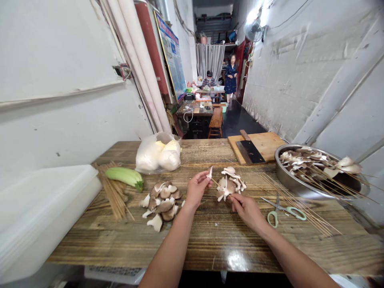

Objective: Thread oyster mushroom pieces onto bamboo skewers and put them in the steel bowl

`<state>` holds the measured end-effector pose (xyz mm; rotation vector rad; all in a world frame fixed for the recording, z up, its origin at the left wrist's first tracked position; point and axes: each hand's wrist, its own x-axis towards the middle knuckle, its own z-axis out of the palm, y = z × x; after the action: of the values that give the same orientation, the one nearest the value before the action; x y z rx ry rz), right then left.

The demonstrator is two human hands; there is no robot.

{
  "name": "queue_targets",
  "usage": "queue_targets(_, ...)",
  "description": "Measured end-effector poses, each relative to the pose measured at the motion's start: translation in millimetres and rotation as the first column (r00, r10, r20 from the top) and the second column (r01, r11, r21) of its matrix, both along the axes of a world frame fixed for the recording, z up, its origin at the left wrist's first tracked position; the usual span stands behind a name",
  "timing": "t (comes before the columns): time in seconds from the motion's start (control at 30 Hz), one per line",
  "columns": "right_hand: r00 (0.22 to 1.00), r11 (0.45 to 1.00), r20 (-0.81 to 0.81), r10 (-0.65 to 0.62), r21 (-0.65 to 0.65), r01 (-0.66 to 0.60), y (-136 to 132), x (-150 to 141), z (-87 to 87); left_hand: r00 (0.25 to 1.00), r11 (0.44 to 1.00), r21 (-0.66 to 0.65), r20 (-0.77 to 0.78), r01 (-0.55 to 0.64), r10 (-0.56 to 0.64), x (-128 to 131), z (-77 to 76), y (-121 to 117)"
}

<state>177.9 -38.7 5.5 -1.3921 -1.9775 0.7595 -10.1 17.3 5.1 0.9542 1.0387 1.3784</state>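
Observation:
My left hand [196, 189] pinches an oyster mushroom piece [210, 173] between thumb and fingers, above the middle of the table. A thin bamboo skewer [215, 182] runs from that piece down toward my right hand [244, 206], whose fingers are closed on it. Just beyond my right hand lies a small heap of oyster mushrooms [227, 187]; whether any of these are on the skewer I cannot tell. Left of my left hand is a pile of cut oyster mushrooms [163, 202]. Scissors with pale green handles [283, 212] lie open to the right of my right hand.
Loose skewers [295, 200] lie near a steel basin [280, 170] of skewered mushrooms. A cleaver [250, 151] rests on a cutting board [270, 143]. At left are a green squash [124, 177], a skewer bundle [112, 192], a plastic bag [147, 154] and a white container [57, 208]. Two people are far back.

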Motion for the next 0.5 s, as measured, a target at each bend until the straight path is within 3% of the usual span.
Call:
queue_targets(0.1, 1.0, 1.0, 0.002, -0.004, 0.009, 0.004, -0.1, 0.3, -0.7, 0.984, 0.99, 0.085, -0.129, -0.11, 0.121, -6.9, -4.8, 4.6)
queue_targets(0.2, 1.0, 1.0, 0.008, 0.003, 0.017, -0.003, 0.5, 0.3, -2.1, 0.97, 0.99, 0.105, -0.215, -0.095, 0.115, -10.4, -6.7, 6.0)
queue_targets(0.37, 1.0, 0.999, 0.012, -0.003, 0.032, 0.003, 0.4, 0.0, -3.8, 0.988, 0.999, 0.013, -0.148, -0.052, 0.054, -4.0, -1.0, 1.8)
queue_targets(0.5, 1.0, 0.999, 0.017, -0.006, 0.032, 0.005, 0.2, 0.2, -4.2, 0.991, 0.996, -0.001, -0.092, -0.094, 0.093, -0.5, 2.7, 0.1)
